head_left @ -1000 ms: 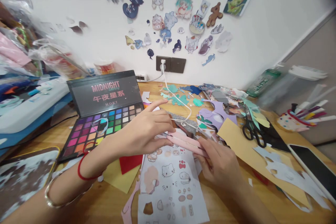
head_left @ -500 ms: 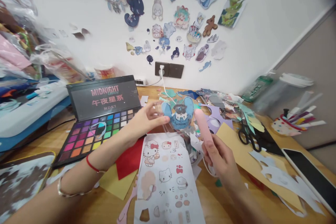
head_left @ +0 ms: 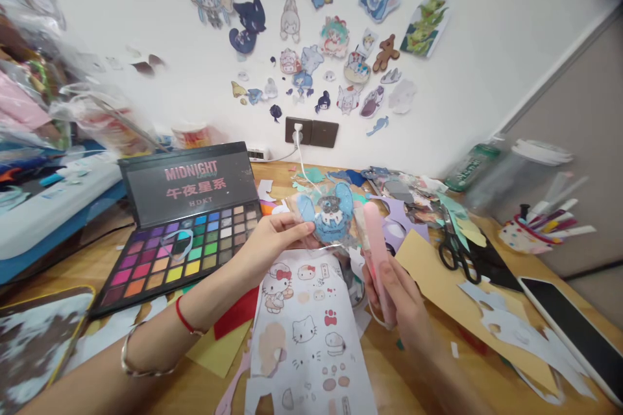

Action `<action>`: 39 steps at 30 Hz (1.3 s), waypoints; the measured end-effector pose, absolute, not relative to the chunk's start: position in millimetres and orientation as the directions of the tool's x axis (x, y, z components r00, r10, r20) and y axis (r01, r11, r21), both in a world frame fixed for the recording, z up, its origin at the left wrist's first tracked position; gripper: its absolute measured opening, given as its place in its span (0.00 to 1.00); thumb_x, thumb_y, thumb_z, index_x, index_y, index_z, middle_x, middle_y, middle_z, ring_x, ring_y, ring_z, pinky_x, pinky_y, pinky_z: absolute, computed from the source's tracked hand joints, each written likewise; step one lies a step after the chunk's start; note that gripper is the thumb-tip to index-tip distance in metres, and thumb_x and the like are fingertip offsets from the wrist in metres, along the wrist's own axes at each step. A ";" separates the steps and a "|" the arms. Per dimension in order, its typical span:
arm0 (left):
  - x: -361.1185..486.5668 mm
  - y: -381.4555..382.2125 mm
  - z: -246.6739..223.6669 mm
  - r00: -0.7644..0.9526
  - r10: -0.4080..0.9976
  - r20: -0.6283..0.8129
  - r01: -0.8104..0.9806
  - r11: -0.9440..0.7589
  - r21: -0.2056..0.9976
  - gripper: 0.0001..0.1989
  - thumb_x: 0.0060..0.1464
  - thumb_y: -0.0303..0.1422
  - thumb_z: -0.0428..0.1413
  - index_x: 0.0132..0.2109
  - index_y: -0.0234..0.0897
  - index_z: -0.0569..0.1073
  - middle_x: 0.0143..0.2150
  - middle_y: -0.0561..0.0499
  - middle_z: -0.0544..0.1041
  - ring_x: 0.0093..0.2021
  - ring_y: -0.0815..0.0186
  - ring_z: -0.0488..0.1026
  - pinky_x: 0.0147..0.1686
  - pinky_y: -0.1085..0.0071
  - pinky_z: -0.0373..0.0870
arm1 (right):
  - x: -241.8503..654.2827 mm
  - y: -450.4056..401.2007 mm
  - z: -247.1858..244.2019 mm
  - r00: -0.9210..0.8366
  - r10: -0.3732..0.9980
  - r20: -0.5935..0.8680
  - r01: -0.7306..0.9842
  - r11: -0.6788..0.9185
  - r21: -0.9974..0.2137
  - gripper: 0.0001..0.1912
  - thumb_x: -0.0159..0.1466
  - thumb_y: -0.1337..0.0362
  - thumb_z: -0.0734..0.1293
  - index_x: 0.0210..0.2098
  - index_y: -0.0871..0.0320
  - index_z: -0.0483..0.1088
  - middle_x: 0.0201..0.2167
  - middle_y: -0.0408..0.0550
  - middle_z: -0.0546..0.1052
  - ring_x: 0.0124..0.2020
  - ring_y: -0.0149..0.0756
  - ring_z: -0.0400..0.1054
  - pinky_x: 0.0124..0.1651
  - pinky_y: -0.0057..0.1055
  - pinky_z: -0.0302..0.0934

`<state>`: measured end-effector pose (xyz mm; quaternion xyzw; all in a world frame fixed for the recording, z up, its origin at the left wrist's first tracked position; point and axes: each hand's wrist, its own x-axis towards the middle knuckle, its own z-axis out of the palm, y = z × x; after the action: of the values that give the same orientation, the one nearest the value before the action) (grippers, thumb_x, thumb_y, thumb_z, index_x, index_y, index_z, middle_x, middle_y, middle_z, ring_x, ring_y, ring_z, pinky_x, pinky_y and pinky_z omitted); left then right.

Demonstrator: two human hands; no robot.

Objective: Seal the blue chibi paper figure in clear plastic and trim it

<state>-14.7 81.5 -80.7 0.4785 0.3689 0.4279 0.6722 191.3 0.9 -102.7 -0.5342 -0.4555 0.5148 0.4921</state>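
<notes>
- My left hand: fingers pinched narrow on the near-left edge of a clear film packet, thin, glossy, crinkled.
- Blue character piece sits in that film, above the far end of the sheet; rounded ear-like lobes, grey-and-white middle.
- My right hand: fingers wrapped around a pink bar, smooth, slim, round-ended, tilted; white cord at its lower end.
- Bar's upper end is right beside the film's right edge; contact, I can't tell.
- Printed paper sheet below: cat drawings, red bows, hole cut near the bottom.
- Red sheet and yellow sheet, flat, partly under my left forearm.
- Palette, open, square coloured pans; lid reads "MIDNIGHT", "午夜星系", "HDKT".
- Green bottle: label lettering too blurred for me.
- Tabletop: grained wood, paper scraps, black-handled scissors, white-edged phone.
- White wall: paper cutouts, dark socket plate with white plug.
</notes>
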 end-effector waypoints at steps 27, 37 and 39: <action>-14.7 81.0 -83.0 0.303 0.951 -0.056 -0.244 0.134 0.961 0.09 0.51 0.34 0.60 0.26 0.34 0.74 0.24 0.54 0.76 0.27 0.71 0.72 0.36 0.73 0.70 | 196.4 6.6 -102.8 -0.040 0.994 -0.105 -0.001 -0.105 -0.995 0.17 0.63 0.47 0.60 0.34 0.56 0.64 0.22 0.36 0.59 0.15 0.20 0.47 0.14 0.19 0.38; -21.4 85.0 -78.1 0.274 0.961 0.022 -0.220 0.040 0.975 0.15 0.53 0.40 0.58 0.47 0.41 0.73 0.39 0.50 0.78 0.36 0.66 0.74 0.37 0.69 0.70 | 205.0 10.5 -109.4 -0.050 0.997 -0.066 0.071 -0.062 -0.996 0.17 0.64 0.48 0.58 0.35 0.56 0.62 0.20 0.35 0.59 0.14 0.20 0.46 0.16 0.22 0.39; -30.0 89.9 -70.9 0.249 0.964 0.089 -0.202 -0.038 0.979 0.17 0.56 0.41 0.55 0.51 0.43 0.70 0.43 0.49 0.76 0.40 0.64 0.73 0.38 0.70 0.70 | 205.2 10.9 -110.1 -0.081 0.995 -0.064 0.099 -0.055 -0.994 0.17 0.64 0.48 0.58 0.33 0.57 0.61 0.20 0.35 0.58 0.14 0.20 0.46 0.17 0.23 0.39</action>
<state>-30.0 89.9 -70.9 0.5246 0.3631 0.4935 0.5911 205.2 10.9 -110.1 -0.5169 -0.5291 0.5105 0.4386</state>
